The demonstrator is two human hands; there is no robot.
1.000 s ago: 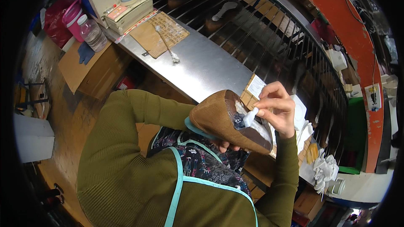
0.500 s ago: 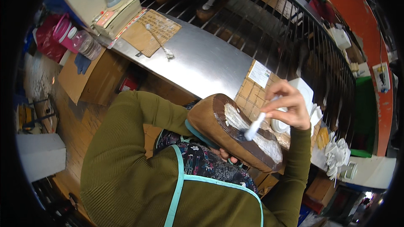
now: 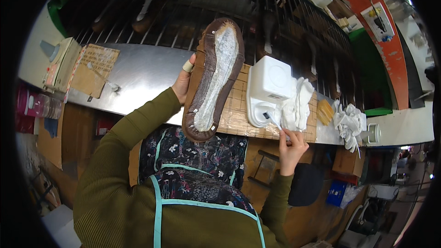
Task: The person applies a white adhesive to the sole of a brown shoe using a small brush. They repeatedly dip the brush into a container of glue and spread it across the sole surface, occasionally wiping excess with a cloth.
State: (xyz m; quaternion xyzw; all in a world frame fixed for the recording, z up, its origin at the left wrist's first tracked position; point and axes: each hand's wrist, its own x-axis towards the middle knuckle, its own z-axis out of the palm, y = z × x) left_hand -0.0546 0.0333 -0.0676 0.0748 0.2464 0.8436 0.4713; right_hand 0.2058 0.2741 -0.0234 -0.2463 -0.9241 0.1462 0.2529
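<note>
Brush (image 3: 272, 120) now off the sole and dipping into the white glue pot (image 3: 268, 89), pinched in the right hand (image 3: 292, 146), fingers curled tight round the handle. Half a second back, same brush still swiping the bottom of the shoe (image 3: 213, 78). Left hand (image 3: 183, 82) gripping that brown lasted shoe by its edge, sole tipped up toward the camera, whitish coat down the middle. Probably reloading for another pass. White rags (image 3: 297, 103) beside the pot, all on the woven mat (image 3: 239, 110).
</note>
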